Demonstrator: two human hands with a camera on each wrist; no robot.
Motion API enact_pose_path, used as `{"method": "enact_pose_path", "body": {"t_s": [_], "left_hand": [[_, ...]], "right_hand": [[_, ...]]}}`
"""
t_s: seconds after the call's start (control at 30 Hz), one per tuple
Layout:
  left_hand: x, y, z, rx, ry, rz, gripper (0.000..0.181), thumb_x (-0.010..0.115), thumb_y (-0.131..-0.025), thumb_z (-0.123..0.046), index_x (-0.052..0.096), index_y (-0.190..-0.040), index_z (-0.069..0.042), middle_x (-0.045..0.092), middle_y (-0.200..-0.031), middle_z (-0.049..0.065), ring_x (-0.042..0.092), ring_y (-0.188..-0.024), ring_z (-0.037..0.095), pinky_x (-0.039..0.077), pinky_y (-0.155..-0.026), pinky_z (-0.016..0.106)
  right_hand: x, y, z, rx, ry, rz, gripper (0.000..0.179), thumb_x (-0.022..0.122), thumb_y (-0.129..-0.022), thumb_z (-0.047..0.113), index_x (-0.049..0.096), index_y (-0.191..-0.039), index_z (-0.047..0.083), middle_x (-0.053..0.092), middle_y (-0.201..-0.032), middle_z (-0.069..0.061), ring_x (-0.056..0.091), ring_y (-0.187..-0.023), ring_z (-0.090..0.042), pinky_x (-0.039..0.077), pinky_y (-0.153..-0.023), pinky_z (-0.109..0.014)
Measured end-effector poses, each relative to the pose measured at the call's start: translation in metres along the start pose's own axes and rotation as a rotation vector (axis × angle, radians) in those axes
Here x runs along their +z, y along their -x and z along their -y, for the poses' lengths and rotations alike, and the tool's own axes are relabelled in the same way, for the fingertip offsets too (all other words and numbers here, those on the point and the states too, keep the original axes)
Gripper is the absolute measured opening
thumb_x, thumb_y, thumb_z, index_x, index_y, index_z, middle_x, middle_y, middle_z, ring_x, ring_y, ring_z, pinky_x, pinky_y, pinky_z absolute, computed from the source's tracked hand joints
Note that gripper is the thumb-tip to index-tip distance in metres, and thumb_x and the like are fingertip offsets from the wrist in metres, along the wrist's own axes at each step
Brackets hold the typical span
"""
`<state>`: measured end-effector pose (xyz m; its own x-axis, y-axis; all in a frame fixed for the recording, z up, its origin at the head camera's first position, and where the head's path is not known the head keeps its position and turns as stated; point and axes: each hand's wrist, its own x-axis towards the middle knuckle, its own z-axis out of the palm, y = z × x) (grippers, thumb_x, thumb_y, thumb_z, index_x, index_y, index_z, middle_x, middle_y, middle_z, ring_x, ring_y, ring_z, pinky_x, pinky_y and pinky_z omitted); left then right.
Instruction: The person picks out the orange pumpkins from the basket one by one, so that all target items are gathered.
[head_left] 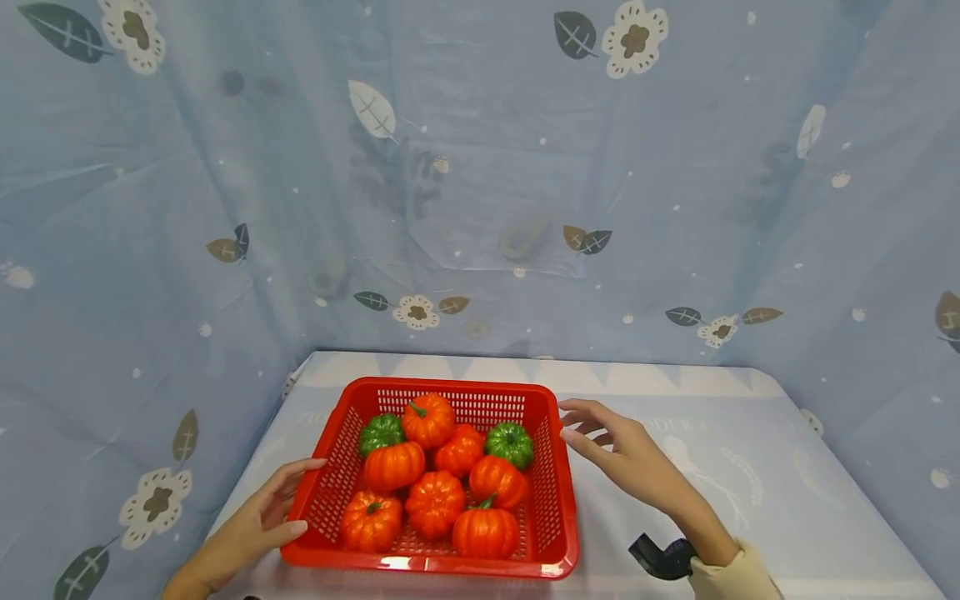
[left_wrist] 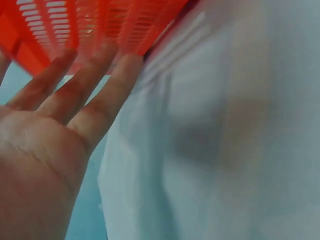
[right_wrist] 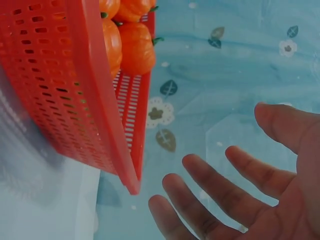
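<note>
Nearest, the left hand [head_left: 251,527] is hovering at the basket's left side, fingers and thumb spread, with the fingertips at the slotted wall and rim; whether they are pressing on the plastic, I cannot tell. A cream sleeve [head_left: 731,575] and a black wrist mount [head_left: 666,557] are showing at the right wrist.

The red plastic basket [head_left: 420,563] is sitting upright on the cloth-covered worktop [head_left: 810,533], nearer its left edge than its right. Inside, three orange toy pumpkins [head_left: 435,505] are lying toward the basket's front rim, four more are lying behind them, and two green toy pumpkins [head_left: 510,445] are resting further back, one toward each side.

The right hand [head_left: 628,457] is hanging just beside the basket's right rim, fingers parted and thumb apart, holding nothing; the right wrist view is showing a gap between fingertips and rim.

Beyond the worktop's far edge, a blue floral curtain [head_left: 480,208] is hanging.

The hands seem to be framing the basket from both sides, at the placing or letting-go stage of a grip. Any two-handed hold would be calling for the right fingers closing that gap and both hands bearing evenly on opposite rims.
</note>
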<state>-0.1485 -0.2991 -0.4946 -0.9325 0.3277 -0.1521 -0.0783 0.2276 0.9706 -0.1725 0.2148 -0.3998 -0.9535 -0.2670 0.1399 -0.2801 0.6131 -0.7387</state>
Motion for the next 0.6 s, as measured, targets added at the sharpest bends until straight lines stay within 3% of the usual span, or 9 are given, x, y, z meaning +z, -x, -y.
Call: {"method": "enact_pose_path", "body": {"t_s": [0.2,0.43,0.6], "left_hand": [[-0.003,-0.003,0.002,0.042,0.047,0.04,0.064,0.064,-0.098,-0.01,0.032,-0.154,-0.014,0.027,-0.154,0.03,0.055,-0.121,0.015,0.058,-0.092,0.04],[-0.003,-0.003,0.007,-0.019,0.087,0.057,0.069,0.064,-0.098,-0.015,0.028,-0.157,-0.021,0.02,-0.161,0.023,0.053,-0.127,0.016,0.057,-0.094,0.045],[-0.004,-0.007,0.008,0.03,0.098,0.068,0.072,0.064,-0.098,-0.013,0.025,-0.159,-0.019,0.019,-0.162,0.023,0.053,-0.127,0.011,0.057,-0.094,0.043]], "right_hand": [[0.005,-0.007,0.004,-0.031,-0.011,0.03,0.049,0.069,-0.098,0.044,0.059,-0.141,0.024,0.07,-0.121,0.003,0.064,-0.109,-0.014,0.055,-0.092,-0.038],[0.015,-0.017,0.007,-0.107,-0.015,0.077,0.043,0.068,-0.1,0.04,0.06,-0.139,0.024,0.069,-0.116,0.011,0.064,-0.106,-0.01,0.056,-0.091,-0.038],[0.022,-0.032,0.012,-0.152,-0.01,0.113,0.045,0.065,-0.1,0.045,0.06,-0.14,0.025,0.068,-0.114,0.012,0.063,-0.105,-0.009,0.056,-0.091,-0.037]]}}
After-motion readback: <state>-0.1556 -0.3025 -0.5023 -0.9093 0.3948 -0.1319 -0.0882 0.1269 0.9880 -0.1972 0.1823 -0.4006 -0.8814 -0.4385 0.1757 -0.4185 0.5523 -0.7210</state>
